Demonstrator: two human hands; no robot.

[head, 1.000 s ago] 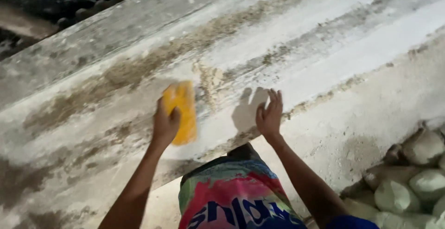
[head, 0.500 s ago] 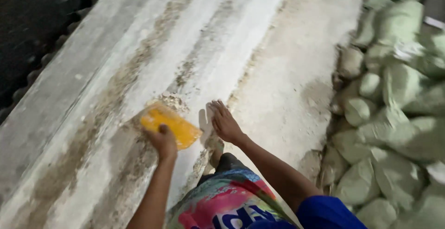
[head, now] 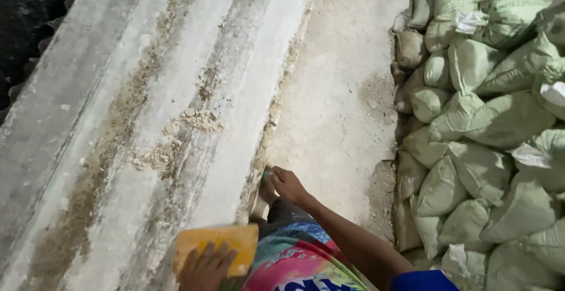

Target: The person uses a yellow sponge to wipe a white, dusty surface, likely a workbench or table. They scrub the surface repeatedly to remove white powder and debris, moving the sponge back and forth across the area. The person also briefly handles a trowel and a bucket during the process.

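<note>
My left hand [head: 206, 267] grips a flat yellow scraper pad [head: 216, 246] at the bottom of the view, pressed near the ridged white plaster moulding [head: 176, 120]. My right hand [head: 285, 185] rests with fingers curled on the moulding's right edge, just above my knee in colourful shorts [head: 300, 255]. It seems to hold nothing, though its fingertips are partly hidden. Loose plaster crumbs [head: 176, 138] lie on the moulding above my hands.
A dusty concrete floor strip [head: 341, 91] runs to the right of the moulding. Several pale green filled sacks [head: 488, 120] are piled along the right side. A dark area [head: 29, 20] borders the moulding at the upper left.
The view has swung along the moulding. My left hand with the yellow pad has dropped lower and closer to me. My right hand moved from flat on the surface to its right edge.
</note>
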